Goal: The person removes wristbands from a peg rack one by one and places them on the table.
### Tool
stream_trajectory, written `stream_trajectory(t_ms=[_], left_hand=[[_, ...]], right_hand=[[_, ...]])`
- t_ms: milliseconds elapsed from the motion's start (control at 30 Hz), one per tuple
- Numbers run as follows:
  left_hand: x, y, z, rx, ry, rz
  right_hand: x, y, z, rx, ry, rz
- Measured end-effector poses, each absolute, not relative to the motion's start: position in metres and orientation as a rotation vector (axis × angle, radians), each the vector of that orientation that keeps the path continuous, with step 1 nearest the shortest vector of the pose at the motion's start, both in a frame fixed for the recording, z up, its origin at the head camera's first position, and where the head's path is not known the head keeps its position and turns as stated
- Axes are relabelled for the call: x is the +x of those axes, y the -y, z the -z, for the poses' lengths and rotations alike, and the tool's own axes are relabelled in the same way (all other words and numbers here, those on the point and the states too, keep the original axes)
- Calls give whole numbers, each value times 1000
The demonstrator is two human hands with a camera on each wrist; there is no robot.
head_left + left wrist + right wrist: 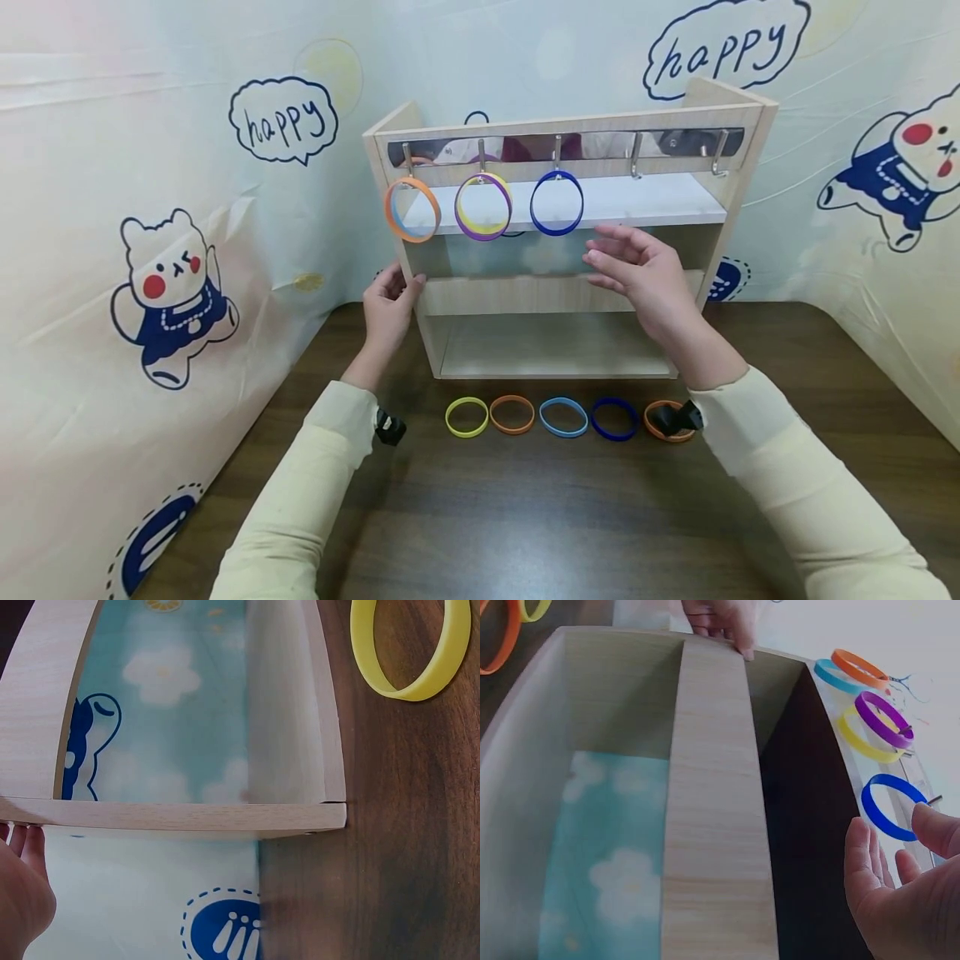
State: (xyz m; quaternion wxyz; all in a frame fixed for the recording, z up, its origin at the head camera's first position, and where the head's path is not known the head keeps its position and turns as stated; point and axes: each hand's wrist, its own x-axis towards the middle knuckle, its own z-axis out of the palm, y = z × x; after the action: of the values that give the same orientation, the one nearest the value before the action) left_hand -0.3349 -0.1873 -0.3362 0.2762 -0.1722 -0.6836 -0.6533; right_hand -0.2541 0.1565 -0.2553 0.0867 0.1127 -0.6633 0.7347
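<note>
My left hand (389, 308) grips the left side panel of a wooden rack (525, 296), thumb at its front edge. My right hand (637, 267) is held in the air in front of the rack, fingers spread and loosely bent with nothing between them. Just beside it, a dark blue wristband (557, 203) hangs from the middle hook. An orange wristband (389, 218) and a light blue one (838, 677) share the leftmost hook. On the second hook hang a purple wristband (884, 720) and a yellow one (871, 742).
Before the rack, a row of wristbands lies on the dark wooden table (510, 517): yellow (467, 417), orange (512, 415), light blue (564, 417), dark blue (615, 419) and another orange (670, 421). The two right hooks (636, 157) carry no band. A printed cloth (300, 242) stands behind.
</note>
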Motion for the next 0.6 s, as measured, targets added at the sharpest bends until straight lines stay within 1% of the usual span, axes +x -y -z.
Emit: stream_trajectory(t_ms=[133, 600], left_hand=[[-340, 188, 340, -447, 1837, 1733], [-340, 189, 342, -454, 1812, 1728]], right_hand=[[-258, -150, 250, 328, 1975, -2187], [-269, -136, 239, 285, 1962, -2247]])
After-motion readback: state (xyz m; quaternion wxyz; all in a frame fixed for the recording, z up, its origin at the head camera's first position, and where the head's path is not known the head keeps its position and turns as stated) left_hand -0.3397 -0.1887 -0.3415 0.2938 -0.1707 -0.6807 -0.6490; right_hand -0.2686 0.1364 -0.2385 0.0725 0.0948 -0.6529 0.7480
